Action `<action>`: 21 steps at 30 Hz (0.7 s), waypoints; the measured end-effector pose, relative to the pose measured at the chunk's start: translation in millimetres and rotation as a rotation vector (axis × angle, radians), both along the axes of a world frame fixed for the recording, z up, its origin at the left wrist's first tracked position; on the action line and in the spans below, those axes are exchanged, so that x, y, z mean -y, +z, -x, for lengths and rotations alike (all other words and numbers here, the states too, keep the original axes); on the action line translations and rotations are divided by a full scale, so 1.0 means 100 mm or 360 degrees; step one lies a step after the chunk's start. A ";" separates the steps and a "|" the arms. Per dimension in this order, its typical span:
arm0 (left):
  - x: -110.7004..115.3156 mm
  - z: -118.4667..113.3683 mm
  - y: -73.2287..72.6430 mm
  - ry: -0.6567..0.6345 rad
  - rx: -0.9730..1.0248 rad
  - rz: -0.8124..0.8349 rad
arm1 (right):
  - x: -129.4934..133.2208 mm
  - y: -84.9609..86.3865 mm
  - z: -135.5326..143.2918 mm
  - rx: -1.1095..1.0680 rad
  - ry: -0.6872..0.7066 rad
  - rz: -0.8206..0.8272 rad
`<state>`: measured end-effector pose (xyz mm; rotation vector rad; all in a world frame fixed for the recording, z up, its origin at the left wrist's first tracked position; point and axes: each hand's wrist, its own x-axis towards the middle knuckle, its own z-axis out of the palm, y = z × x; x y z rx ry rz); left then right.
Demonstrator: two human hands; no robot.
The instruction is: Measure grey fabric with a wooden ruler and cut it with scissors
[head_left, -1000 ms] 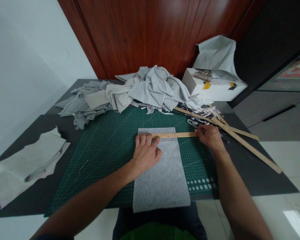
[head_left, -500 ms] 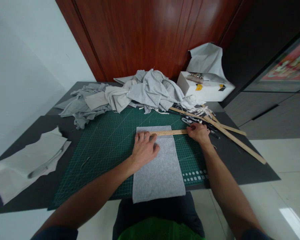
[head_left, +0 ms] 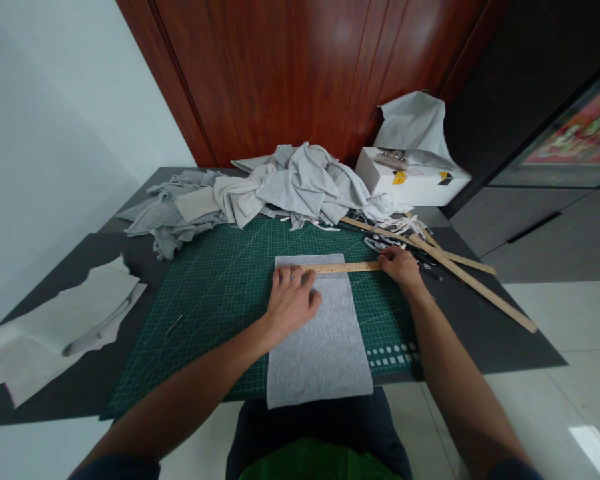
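A grey knit fabric piece (head_left: 320,347) lies flat on the green cutting mat (head_left: 220,287), its near end reaching past the table's front edge. Across its far end runs a wooden ruler (head_left: 347,267), sticking out beyond the fabric on the right. My left hand (head_left: 293,303) rests palm down on the fabric, fingers stretched out over the ruler's left part, whose end they hide. At the ruler's right end, my right hand (head_left: 401,268) is closed, thumb and fingers pinching it.
Behind the mat lies a heap of grey and cream cloth (head_left: 300,183). A white box (head_left: 410,180) stands back right, with wooden strips (head_left: 475,283) and cords (head_left: 405,225) nearer. Pale fabric pieces (head_left: 75,320) lie on the left of the dark table (head_left: 485,327).
The view has shifted very slightly. Both hands, the ruler and the grey fabric keep nearly the same places.
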<state>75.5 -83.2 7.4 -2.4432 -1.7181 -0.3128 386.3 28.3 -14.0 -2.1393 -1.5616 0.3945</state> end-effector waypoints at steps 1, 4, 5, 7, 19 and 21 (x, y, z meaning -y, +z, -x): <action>0.00 0.00 0.00 0.0002 0.0003 0.0004 | 0.00 -0.01 -0.03 -0.0023 0.0040 -0.0012; 0.01 -0.01 0.00 -0.0004 0.0030 0.0014 | -0.01 -0.02 -0.10 -0.0071 0.0160 -0.0038; 0.01 -0.01 0.00 -0.0006 0.0030 0.0013 | -0.01 -0.02 -0.11 -0.0059 0.0178 -0.0029; 0.01 -0.02 0.00 -0.0005 0.0011 0.0011 | -0.01 -0.01 -0.12 -0.0009 0.0183 0.0005; 0.03 -0.02 0.01 0.0002 -0.0069 -0.0007 | 0.04 0.09 -0.10 -0.0289 0.0082 -0.0137; 0.03 -0.02 0.01 0.0006 -0.0083 -0.0010 | 0.07 0.12 -0.10 -0.0386 0.0034 -0.0152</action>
